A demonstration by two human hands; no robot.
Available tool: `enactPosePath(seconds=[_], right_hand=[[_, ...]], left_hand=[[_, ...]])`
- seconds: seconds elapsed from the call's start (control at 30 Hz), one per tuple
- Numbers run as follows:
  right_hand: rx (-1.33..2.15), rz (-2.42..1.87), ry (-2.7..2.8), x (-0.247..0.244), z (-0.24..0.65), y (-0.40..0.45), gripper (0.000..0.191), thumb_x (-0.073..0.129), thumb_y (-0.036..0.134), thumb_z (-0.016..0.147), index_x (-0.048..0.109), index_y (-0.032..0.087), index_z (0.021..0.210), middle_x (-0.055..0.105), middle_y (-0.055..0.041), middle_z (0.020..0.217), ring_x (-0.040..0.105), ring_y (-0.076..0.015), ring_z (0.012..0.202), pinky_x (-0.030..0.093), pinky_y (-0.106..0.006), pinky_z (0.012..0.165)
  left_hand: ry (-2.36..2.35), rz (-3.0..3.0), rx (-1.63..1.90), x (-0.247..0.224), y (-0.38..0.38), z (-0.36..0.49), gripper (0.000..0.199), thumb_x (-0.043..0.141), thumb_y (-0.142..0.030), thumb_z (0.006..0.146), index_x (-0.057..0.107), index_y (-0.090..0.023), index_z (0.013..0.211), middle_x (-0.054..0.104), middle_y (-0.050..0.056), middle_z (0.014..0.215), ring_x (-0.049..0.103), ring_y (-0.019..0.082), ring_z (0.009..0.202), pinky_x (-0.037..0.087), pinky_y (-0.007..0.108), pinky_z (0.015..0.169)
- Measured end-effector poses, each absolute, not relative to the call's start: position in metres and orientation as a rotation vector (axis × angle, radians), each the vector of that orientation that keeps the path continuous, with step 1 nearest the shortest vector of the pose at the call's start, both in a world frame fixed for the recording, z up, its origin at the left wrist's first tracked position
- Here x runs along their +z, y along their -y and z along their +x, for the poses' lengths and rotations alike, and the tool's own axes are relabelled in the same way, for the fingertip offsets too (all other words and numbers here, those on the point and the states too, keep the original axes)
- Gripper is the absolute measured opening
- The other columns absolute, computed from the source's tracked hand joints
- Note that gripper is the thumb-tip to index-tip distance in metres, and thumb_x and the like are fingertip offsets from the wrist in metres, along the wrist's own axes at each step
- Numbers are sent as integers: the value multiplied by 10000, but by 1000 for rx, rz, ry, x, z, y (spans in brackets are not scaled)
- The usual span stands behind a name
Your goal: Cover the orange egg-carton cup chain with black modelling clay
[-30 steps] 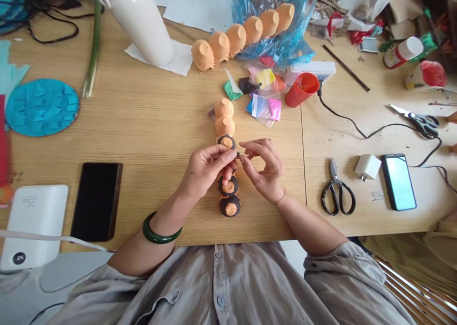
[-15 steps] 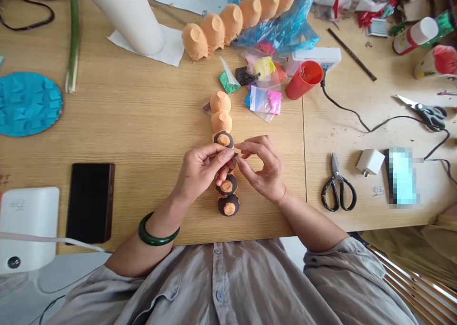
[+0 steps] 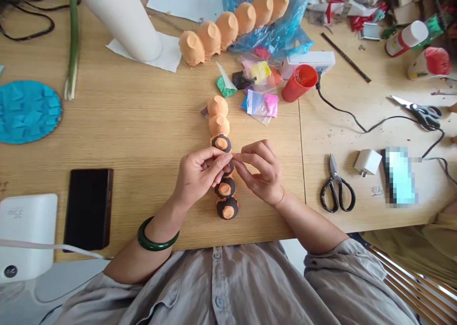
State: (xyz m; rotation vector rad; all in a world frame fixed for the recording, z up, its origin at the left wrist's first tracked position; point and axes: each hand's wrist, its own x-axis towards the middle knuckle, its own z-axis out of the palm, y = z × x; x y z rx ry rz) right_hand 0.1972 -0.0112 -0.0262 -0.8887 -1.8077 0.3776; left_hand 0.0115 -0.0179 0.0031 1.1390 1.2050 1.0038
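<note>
An orange bumpy strip [image 3: 218, 125] lies lengthwise on the table in front of me, with dark rings around several of its lower knobs. Over its middle, my left hand [image 3: 202, 173] pinches with thumb and index finger. My right hand [image 3: 260, 171] meets it there, its thumb and index fingertips close together at the left fingertips. Whatever lies between the fingertips is too small to make out. Small bags of coloured clay [image 3: 260, 72] lie beyond the strip, pink, yellow, green and black among them.
A second orange strip [image 3: 227, 27] rests by a blue plastic bag [image 3: 296, 27]. Nearby are a red cup [image 3: 299, 87], a power strip [image 3: 310, 60], black-handled scissors [image 3: 335, 191], a white charger [image 3: 367, 162], a black phone [image 3: 88, 209] and a white cylinder [image 3: 124, 25].
My right fingers have drawn closer together and now meet the left fingertips. The dark bit seen between them earlier is no longer visible. The whole view has shifted slightly.
</note>
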Motion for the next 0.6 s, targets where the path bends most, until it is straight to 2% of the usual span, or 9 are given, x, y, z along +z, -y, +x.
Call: enactPosePath(seconds=[0.07, 0.17, 0.3, 0.4, 0.6], right_hand=[[548, -957, 1718, -25, 196, 12, 65, 742, 226, 1052, 801, 231, 1025, 756, -46, 926, 699, -180, 845, 595, -365, 759], [958, -1095, 1401, -25, 194, 11, 228, 757, 417, 1053, 795, 219, 948, 749, -34, 926, 683, -148, 797, 601, -316, 715], [1307, -1147, 1047, -26, 192, 6, 388, 864, 603, 918, 803, 221, 891, 759, -9, 934, 634, -107, 697, 608, -268, 646], [1403, -1151, 984, -24, 192, 5, 440, 877, 656, 876, 818, 221, 899, 781, -11, 951, 636, -108, 699, 629, -266, 650], [1405, -1126, 1008, -21, 191, 6, 392, 896, 621, 876, 837, 236, 925, 785, -5, 945, 652, -107, 707, 636, -259, 653]], left_hand=[[-1254, 1185, 1033, 2, 18, 12, 249, 845, -393, 950, 789, -205, 798, 699, -5, 618, 513, 75, 437, 430, 210, 451], [-1271, 1074, 1089, 2, 16, 14, 243, 852, -416, 938, 814, -192, 851, 735, 6, 677, 550, 81, 459, 455, 212, 447], [-1228, 852, 1152, 4, 9, 16, 335, 929, -476, 832, 822, -158, 842, 769, 32, 750, 618, 94, 492, 528, 217, 457], [-1224, 788, 1158, 5, 7, 17, 372, 969, -477, 792, 855, -144, 914, 803, 47, 799, 682, 106, 535, 607, 222, 525], [-1231, 773, 1124, 1, 10, 15, 441, 951, -530, 828, 870, -149, 1034, 858, 87, 936, 784, 150, 640, 689, 256, 643]])
